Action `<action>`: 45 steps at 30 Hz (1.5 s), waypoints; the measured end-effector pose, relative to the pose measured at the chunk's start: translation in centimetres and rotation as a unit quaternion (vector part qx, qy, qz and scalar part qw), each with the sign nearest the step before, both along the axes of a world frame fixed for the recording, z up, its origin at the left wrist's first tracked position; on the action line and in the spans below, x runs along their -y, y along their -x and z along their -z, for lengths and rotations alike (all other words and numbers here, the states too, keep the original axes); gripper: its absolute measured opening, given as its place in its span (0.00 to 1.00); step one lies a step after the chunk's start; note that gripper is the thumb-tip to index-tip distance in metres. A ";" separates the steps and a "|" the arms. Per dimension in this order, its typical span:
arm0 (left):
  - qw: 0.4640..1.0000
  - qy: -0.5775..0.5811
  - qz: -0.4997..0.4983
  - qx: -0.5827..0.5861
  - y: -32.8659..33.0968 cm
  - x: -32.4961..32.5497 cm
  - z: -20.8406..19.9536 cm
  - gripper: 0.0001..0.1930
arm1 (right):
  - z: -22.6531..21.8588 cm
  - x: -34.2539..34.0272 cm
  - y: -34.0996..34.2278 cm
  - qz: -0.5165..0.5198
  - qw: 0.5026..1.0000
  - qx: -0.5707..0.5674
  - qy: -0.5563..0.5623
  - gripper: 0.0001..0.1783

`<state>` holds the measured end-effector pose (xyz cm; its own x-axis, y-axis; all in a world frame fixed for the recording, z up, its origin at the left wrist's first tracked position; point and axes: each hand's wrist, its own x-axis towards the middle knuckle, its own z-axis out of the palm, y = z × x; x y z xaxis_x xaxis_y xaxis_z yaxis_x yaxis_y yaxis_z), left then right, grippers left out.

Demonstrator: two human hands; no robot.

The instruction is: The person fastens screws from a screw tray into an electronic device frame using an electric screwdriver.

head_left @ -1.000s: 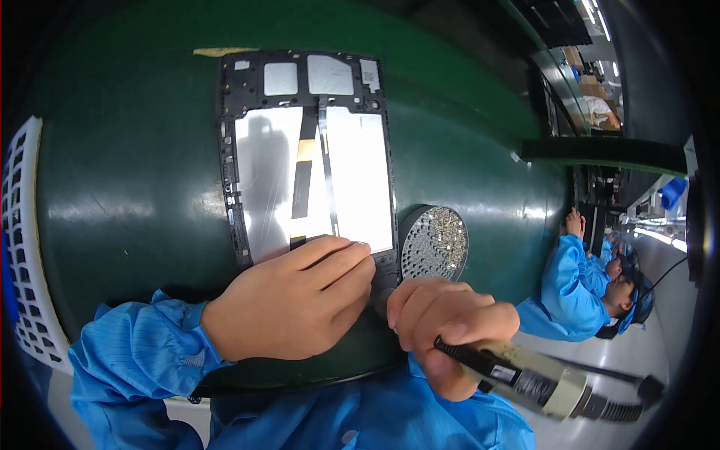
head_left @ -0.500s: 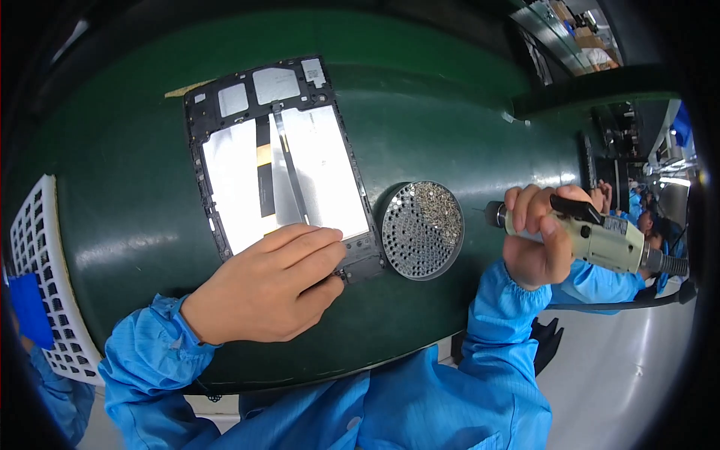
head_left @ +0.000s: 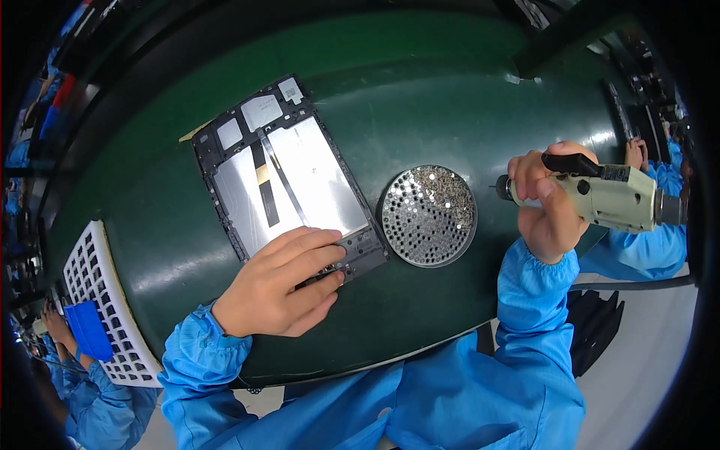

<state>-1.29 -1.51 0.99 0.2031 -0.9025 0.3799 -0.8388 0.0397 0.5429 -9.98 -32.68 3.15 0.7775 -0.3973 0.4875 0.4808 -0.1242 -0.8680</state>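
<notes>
An opened tablet (head_left: 315, 169) lies on the green table, its silvery inner plates and black frame facing up. My left hand (head_left: 281, 285) rests over its near end, fingers stretched out and slightly apart across the frame. Beside the tablet's right edge is a round dish (head_left: 430, 217) with a perforated plate, small screws heaped over its far right part. To the right of the dish, my right hand (head_left: 551, 202) is wrapped around a pale electric screwdriver (head_left: 619, 199) held in the air. Its thin bit points left, toward the dish, touching nothing.
A white grid tray (head_left: 105, 307) with a blue piece (head_left: 90, 330) on it stands at the table's left edge. Other people in blue sleeves (head_left: 112, 405) work at both sides. A dark bar (head_left: 574, 41) crosses the far right. Below the table's right side is a black object (head_left: 596, 330).
The whole view has shifted, bringing more of the left side into sight. My right hand has moved the screwdriver slightly away from the dish. My left fingers have spread a little on the tablet.
</notes>
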 end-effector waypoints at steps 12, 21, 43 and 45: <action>0.911 -0.224 -0.316 0.143 5.8 -1.4 -2.6 0.25 | -0.2 0.5 -0.7 0.060 0.997 -0.021 -0.038 0.20; 0.911 -0.183 -0.349 0.124 -5.1 -0.8 -0.9 0.24 | 0.5 0.8 -0.3 0.046 0.996 -0.017 -0.071 0.18; 0.945 -0.017 -0.294 0.141 -8.4 5.0 0.6 0.19 | 0.1 2.8 -0.7 0.021 0.997 -0.024 -0.069 0.30; 0.971 -0.008 -0.225 0.084 -5.8 5.8 0.5 0.23 | -0.1 2.6 -1.1 0.019 0.997 -0.038 -0.065 0.30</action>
<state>4.55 -7.31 0.45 0.5147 -0.7425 0.4286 -0.8459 -0.3582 0.3952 -8.90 -35.32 3.30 0.7935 -0.4827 0.3706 0.4104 -0.0252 -0.9116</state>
